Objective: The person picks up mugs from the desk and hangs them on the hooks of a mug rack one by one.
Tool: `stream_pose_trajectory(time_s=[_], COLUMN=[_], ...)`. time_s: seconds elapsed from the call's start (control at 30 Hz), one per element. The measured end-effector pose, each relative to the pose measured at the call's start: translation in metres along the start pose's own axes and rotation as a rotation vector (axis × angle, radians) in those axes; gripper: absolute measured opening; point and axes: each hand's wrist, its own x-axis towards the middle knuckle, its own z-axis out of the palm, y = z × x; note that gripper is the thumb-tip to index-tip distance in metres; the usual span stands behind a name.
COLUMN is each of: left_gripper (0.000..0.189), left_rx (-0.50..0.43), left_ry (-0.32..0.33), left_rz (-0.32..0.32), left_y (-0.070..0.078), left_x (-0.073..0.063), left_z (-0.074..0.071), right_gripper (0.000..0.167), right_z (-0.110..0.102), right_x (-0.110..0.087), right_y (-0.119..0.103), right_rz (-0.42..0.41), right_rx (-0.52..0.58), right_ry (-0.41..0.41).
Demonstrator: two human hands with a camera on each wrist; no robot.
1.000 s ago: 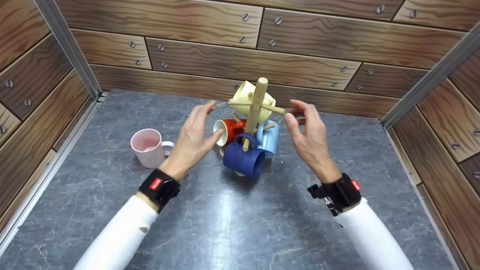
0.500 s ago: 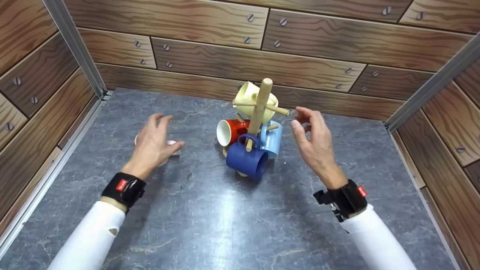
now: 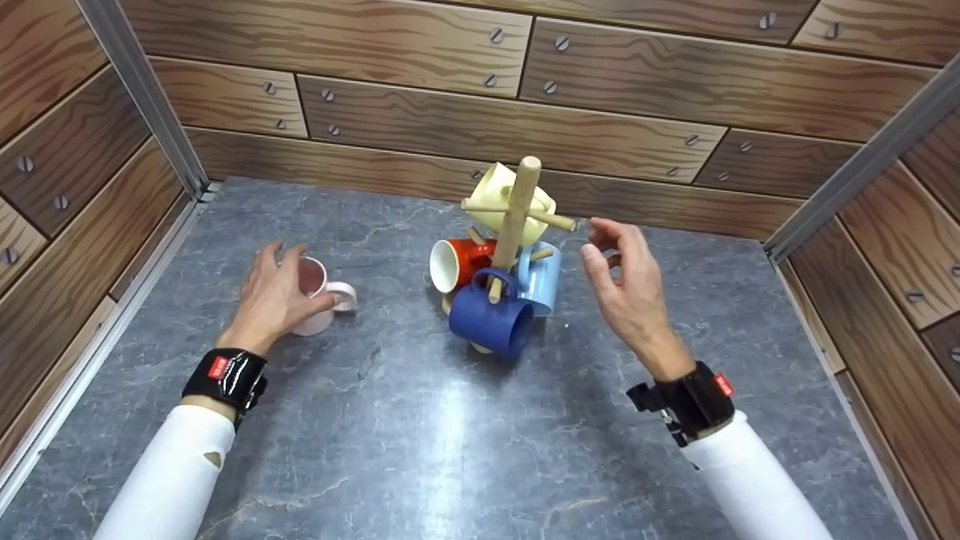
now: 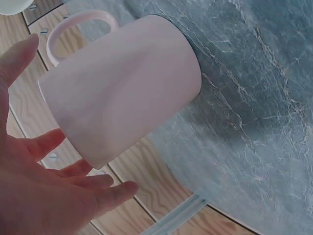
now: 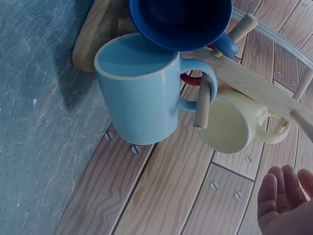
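A pink mug (image 3: 313, 321) stands upright on the table at the left. My left hand (image 3: 270, 300) is at its near left side, thumb toward the handle. In the left wrist view, the fingers are spread by the mug's rim (image 4: 68, 127) and do not grip it. On the right, my right hand (image 3: 630, 285) hovers loosely bent beside the wooden mug tree (image 3: 517, 202), near an upper peg, holding nothing. A dark blue mug (image 3: 484, 322), a light blue mug (image 3: 544, 277), a red mug (image 3: 472, 259) and a pale yellow mug (image 3: 491, 191) hang on the tree.
The grey marbled table (image 3: 420, 465) is walled by wood-patterned panels (image 3: 412, 105) at the back and both sides. Upper pegs (image 3: 555, 220) of the mug tree stick out toward the right hand.
My left hand has moved from beside the mug tree leftward to the pink mug, passing over it and settling at its near left side. The right hand has shifted slightly away from the peg.
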Motion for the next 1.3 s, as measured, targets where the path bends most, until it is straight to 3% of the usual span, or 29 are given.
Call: stream_pose_trajectory(time_s=[0.73, 1.03, 1.3], left_gripper=[0.116, 0.110, 0.103], left_rx=[-0.101, -0.076, -0.043], left_ry=[-0.021, -0.013, 0.009], left_rz=[-0.051, -0.069, -0.060], left_y=[-0.017, -0.016, -0.011], left_x=[-0.001, 0.001, 0.000], left_z=[0.007, 0.008, -0.004], right_gripper=[0.036, 0.038, 0.033], right_z=[-0.002, -0.004, -0.009], right_x=[-0.008, -0.011, -0.011], right_y=[0.006, 0.006, 0.008], right_rz=[0.029, 0.038, -0.036], right_rx=[0.002, -0.007, -0.026], right_ry=[-0.003, -0.018, 0.028])
